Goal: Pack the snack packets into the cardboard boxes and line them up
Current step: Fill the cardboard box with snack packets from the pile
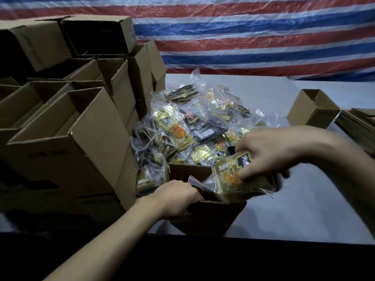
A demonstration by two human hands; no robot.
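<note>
On the table [304,199], stacked cardboard boxes [67,138] fill nine o'clock and the packet pile [192,122] lies at twelve. The open box [213,218] sits nearest, its rim gripped by the left hand [174,197], fingers curled over it. The right hand [269,153] pinches a snack packet [229,177] over the box's two-o'clock corner; light, limp, slippery film, probably best held across its body.

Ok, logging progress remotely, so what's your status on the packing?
Left hand grips open box rim. Right hand holds snack packet over the opening. Packet pile right behind, nothing blocking.
</note>
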